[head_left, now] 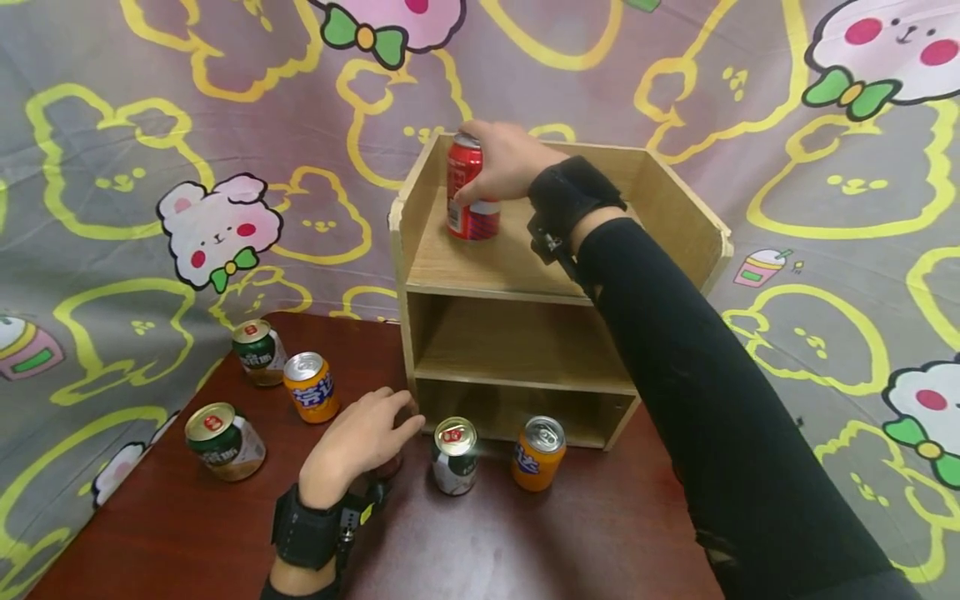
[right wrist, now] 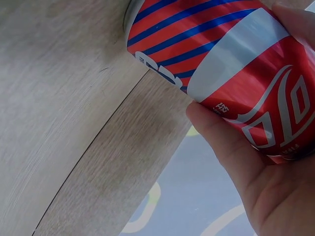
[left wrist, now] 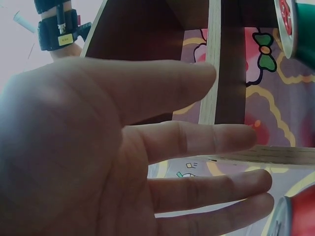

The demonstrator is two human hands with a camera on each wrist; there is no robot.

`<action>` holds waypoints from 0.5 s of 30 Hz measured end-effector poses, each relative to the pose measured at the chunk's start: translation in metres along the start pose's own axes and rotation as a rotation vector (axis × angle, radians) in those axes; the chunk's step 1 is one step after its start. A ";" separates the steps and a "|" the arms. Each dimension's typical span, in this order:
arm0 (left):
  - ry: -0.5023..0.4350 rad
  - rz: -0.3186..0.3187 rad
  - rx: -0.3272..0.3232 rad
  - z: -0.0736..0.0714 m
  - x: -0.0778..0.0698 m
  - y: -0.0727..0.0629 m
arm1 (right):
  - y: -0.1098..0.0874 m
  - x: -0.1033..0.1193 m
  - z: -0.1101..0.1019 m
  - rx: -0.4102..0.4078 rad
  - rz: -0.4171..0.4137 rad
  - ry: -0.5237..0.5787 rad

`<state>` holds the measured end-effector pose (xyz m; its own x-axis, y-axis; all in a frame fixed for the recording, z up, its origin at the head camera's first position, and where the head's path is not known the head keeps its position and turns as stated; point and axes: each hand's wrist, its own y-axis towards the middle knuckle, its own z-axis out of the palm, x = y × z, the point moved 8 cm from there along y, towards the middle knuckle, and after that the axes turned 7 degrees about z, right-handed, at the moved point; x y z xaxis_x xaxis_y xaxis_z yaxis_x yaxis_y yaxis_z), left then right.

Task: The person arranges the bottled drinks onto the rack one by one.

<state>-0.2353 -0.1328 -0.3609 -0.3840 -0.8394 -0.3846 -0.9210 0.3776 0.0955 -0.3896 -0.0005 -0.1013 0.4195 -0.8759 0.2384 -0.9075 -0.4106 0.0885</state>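
Note:
My right hand (head_left: 510, 162) grips a red soda can (head_left: 467, 187) upright at the left end of the wooden rack's top shelf (head_left: 517, 258). In the right wrist view, thumb and fingers wrap the red can (right wrist: 246, 83), which has blue stripes and a white band. Over the table, by the rack's lower left corner, my left hand (head_left: 363, 442) hovers with fingers extended and nothing in its grasp. Beneath it, mostly hidden, stands another red can (head_left: 390, 467), whose rim shows in the left wrist view. A green-and-white can (head_left: 454, 458) stands right of that hand.
An orange can (head_left: 538, 454) stands before the rack's bottom shelf. Left on the dark red table (head_left: 150, 533) are another orange can (head_left: 311, 387) and two green cans, one behind (head_left: 258, 352) and one nearer (head_left: 225, 442). A cartoon-print cloth (head_left: 315, 125) hangs behind the rack.

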 end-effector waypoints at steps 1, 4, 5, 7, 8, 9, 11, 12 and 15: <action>-0.001 -0.001 -0.001 0.000 0.000 0.000 | 0.002 -0.001 0.000 0.004 0.010 0.000; -0.002 -0.003 -0.003 0.000 0.001 0.000 | 0.008 -0.002 0.001 0.007 0.021 0.009; -0.001 -0.008 -0.004 0.000 0.001 0.000 | 0.010 -0.002 0.002 0.008 0.021 0.014; 0.000 -0.010 -0.003 -0.001 0.002 -0.001 | 0.013 -0.003 0.002 0.004 0.015 0.023; 0.002 -0.008 -0.001 -0.001 0.002 -0.001 | 0.014 -0.003 0.003 0.001 0.010 0.024; 0.004 -0.007 0.000 -0.001 0.002 -0.001 | 0.015 -0.004 0.003 -0.001 0.008 0.029; 0.003 -0.009 0.003 -0.001 0.002 -0.001 | 0.018 -0.006 0.005 -0.002 0.006 0.039; 0.002 -0.009 0.003 -0.001 0.003 -0.001 | 0.020 -0.006 0.005 -0.003 0.006 0.043; 0.003 -0.020 0.001 -0.001 0.004 -0.001 | 0.023 -0.008 0.006 0.001 0.013 0.058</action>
<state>-0.2356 -0.1368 -0.3617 -0.3661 -0.8477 -0.3839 -0.9283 0.3616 0.0868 -0.4131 -0.0045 -0.1071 0.4063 -0.8648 0.2952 -0.9126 -0.3999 0.0845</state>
